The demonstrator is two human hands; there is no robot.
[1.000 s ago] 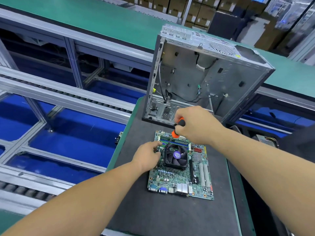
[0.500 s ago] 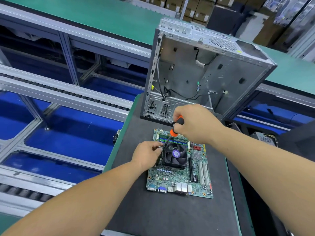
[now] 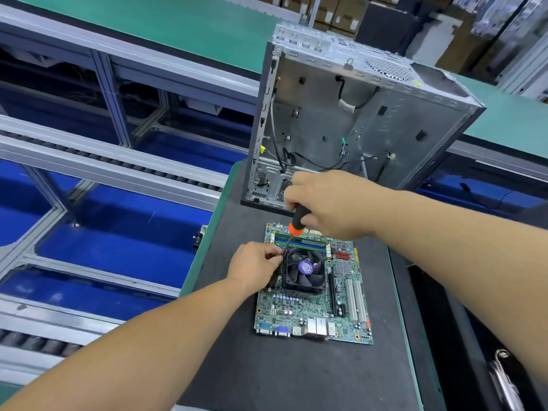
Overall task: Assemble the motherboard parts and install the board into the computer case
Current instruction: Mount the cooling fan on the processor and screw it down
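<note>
Gripping the screwdriver point(image 3: 296, 222), the right hand point(image 3: 329, 203) is kept over the cooler fan point(image 3: 304, 269), as a second ago; the left hand point(image 3: 255, 268) pinches beside it. The motherboard point(image 3: 314, 292) lies below, the computer case point(image 3: 355, 120) beyond, so fastening is judged ongoing.

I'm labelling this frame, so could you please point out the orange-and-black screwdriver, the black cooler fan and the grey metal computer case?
orange-and-black screwdriver point(image 3: 296, 227), head view, orange collar.
black cooler fan point(image 3: 305, 267), head view, purple hub.
grey metal computer case point(image 3: 326, 120), head view, inner panel.
</note>
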